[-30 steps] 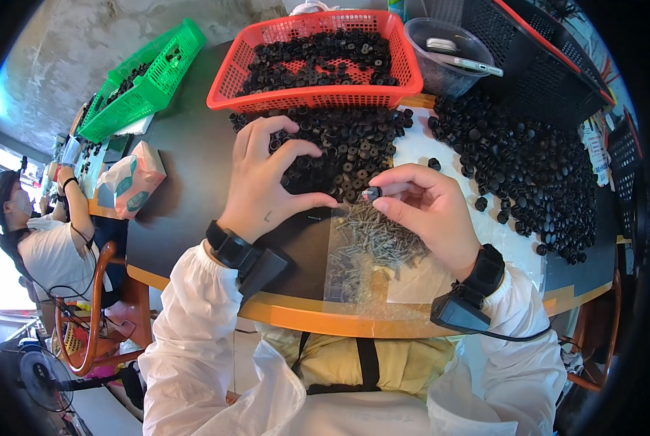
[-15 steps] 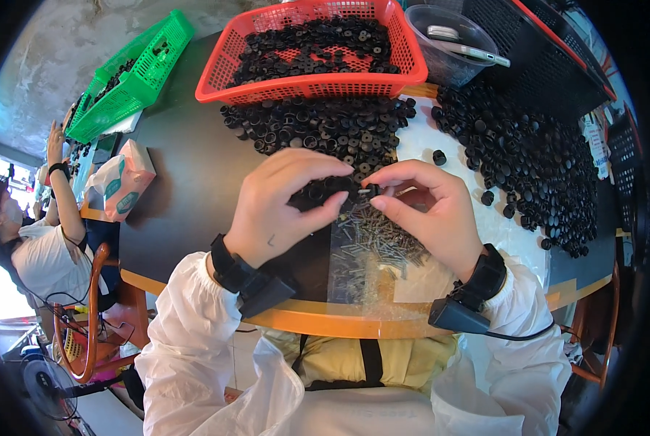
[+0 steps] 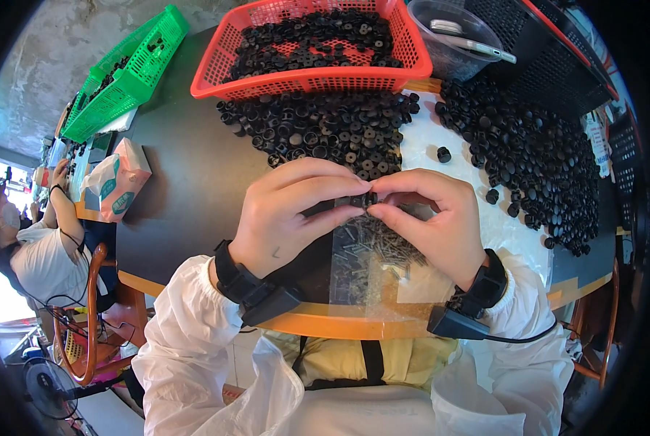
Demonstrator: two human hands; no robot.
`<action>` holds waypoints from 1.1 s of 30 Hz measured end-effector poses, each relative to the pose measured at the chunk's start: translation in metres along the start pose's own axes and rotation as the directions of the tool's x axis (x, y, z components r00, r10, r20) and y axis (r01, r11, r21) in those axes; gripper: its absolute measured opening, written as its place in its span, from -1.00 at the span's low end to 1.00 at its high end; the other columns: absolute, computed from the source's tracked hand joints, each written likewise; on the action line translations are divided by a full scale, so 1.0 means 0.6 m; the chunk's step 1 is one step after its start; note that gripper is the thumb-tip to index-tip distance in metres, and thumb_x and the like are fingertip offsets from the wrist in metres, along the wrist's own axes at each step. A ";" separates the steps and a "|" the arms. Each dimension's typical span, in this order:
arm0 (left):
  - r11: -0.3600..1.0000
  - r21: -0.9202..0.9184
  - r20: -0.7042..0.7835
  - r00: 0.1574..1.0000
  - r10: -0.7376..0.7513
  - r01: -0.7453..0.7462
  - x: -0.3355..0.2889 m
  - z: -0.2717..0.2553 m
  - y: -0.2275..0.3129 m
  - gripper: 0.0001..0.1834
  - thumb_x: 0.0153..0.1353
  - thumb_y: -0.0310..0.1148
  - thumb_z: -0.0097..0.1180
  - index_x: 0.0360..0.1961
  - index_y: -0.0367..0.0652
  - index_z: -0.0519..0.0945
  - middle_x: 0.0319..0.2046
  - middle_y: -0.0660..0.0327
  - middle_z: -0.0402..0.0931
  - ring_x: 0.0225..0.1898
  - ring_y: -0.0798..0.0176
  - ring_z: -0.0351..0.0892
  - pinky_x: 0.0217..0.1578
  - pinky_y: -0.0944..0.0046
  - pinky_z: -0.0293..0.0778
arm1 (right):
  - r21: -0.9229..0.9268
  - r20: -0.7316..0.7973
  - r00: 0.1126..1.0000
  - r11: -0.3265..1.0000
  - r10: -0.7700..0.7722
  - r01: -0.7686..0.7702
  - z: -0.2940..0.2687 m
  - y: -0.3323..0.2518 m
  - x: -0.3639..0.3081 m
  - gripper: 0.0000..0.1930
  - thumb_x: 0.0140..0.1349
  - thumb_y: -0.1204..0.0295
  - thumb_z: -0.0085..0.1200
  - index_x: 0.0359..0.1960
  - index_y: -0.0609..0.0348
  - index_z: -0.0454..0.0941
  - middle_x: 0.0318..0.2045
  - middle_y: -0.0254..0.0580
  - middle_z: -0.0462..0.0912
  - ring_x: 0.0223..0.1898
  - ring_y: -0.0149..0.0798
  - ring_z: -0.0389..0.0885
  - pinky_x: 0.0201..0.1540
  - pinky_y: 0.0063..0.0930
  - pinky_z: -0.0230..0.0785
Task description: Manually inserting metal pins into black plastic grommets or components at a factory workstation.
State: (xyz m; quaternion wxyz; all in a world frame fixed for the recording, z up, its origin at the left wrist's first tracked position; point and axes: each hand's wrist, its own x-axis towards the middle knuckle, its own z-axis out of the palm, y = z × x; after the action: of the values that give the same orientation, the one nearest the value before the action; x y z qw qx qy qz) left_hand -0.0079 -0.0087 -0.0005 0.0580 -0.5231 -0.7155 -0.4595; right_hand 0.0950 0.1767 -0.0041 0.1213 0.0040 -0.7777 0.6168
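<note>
My left hand (image 3: 287, 211) pinches a small round black plastic part (image 3: 356, 200) between thumb and fingertips. My right hand (image 3: 441, 216) meets it from the other side, its thumb and forefinger closed on the same black part; the fingertips nearly touch and hide most of it. Beneath the hands lies a pile of small metal screws (image 3: 380, 245) on a clear sheet. Just beyond my hands, black discs and ring-like caps (image 3: 317, 127) are heaped on the dark table (image 3: 172, 167). Another heap of black knobs (image 3: 535, 156) spreads over white sheeting to the right.
At the back stands a red basket (image 3: 317, 82) of black parts, beside a clear tub (image 3: 455, 62) holding a phone. A black crate (image 3: 539, 69) is at the back right. Left are a green basket (image 3: 139, 76), a tissue pack (image 3: 125, 182) and a seated co-worker (image 3: 49, 254).
My hands have come together, and the metal piece that showed at my right fingertips is now hidden. The co-worker's raised arm has lowered from the green basket.
</note>
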 end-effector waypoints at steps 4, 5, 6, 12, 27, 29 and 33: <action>0.999 0.006 -0.017 0.999 0.040 -0.040 0.002 0.001 0.000 -0.65 -0.12 -0.56 0.40 -0.22 -0.18 0.67 -0.27 0.15 0.62 -0.27 0.19 0.63 -0.24 0.29 0.57 | 0.028 -0.003 1.000 1.000 0.009 -0.009 0.002 0.003 -0.001 -0.76 0.07 0.56 0.28 -0.18 0.23 0.66 -0.28 -0.20 0.71 -0.31 -0.44 0.68 -0.23 -0.58 0.51; 0.999 0.013 -0.023 0.999 0.050 -0.049 0.003 0.001 0.001 -0.66 -0.08 -0.54 0.38 -0.20 -0.16 0.66 -0.29 0.17 0.61 -0.28 0.19 0.62 -0.27 0.29 0.57 | 0.029 -0.002 1.000 1.000 0.009 -0.009 0.002 0.003 -0.001 -0.76 0.07 0.56 0.28 -0.18 0.23 0.66 -0.28 -0.20 0.71 -0.31 -0.44 0.68 -0.23 -0.58 0.51; 0.999 0.013 -0.022 0.999 0.049 -0.048 0.003 0.002 0.003 -0.66 -0.08 -0.54 0.38 -0.20 -0.16 0.66 -0.29 0.17 0.61 -0.28 0.19 0.62 -0.27 0.29 0.57 | 0.027 0.005 1.000 1.000 0.006 -0.006 0.002 0.003 -0.001 -0.76 0.07 0.56 0.28 -0.18 0.24 0.65 -0.29 -0.20 0.71 -0.31 -0.44 0.68 -0.23 -0.58 0.51; 0.994 -0.076 -0.059 0.995 -0.081 0.076 -0.003 0.005 0.006 -0.66 -0.19 -0.56 0.47 -0.32 -0.23 0.64 -0.29 0.11 0.65 -0.28 0.21 0.65 -0.25 0.31 0.56 | 0.076 0.009 0.999 0.996 0.043 -0.044 0.001 -0.009 0.001 -0.77 0.07 0.58 0.28 -0.19 0.25 0.66 -0.28 -0.21 0.70 -0.29 -0.43 0.67 -0.19 -0.58 0.51; 0.994 -0.104 -0.127 0.992 0.018 -0.031 -0.005 0.010 0.003 -0.68 -0.21 -0.52 0.46 -0.34 -0.24 0.66 -0.33 0.13 0.67 -0.32 0.17 0.65 -0.29 0.29 0.55 | 0.219 0.003 1.000 0.975 -0.029 0.028 0.002 -0.005 -0.004 -0.78 0.05 0.65 0.27 -0.22 0.28 0.66 -0.27 -0.19 0.65 -0.26 -0.42 0.63 -0.19 -0.58 0.51; 0.994 -0.106 -0.135 0.991 0.010 -0.024 -0.005 0.010 0.004 -0.68 -0.21 -0.52 0.46 -0.34 -0.24 0.66 -0.33 0.13 0.67 -0.31 0.18 0.66 -0.29 0.29 0.54 | 0.222 0.005 0.999 0.974 -0.043 0.041 0.002 -0.005 -0.004 -0.78 0.06 0.66 0.27 -0.22 0.28 0.66 -0.27 -0.19 0.65 -0.26 -0.42 0.63 -0.20 -0.59 0.51; 0.996 -0.080 -0.136 0.990 0.025 -0.036 -0.005 0.009 0.004 -0.68 -0.21 -0.51 0.47 -0.34 -0.23 0.66 -0.33 0.14 0.67 -0.32 0.18 0.66 -0.29 0.28 0.54 | 0.242 0.010 0.998 0.969 -0.060 0.056 0.003 -0.008 -0.005 -0.77 0.06 0.67 0.25 -0.20 0.29 0.66 -0.26 -0.17 0.64 -0.26 -0.41 0.63 -0.17 -0.58 0.52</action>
State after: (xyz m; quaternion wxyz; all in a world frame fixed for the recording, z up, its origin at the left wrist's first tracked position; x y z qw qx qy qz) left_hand -0.0027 -0.0066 -0.0039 0.0915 -0.5036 -0.6824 -0.5219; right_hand 0.0983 0.1735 -0.0007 0.1311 0.0466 -0.6976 0.7028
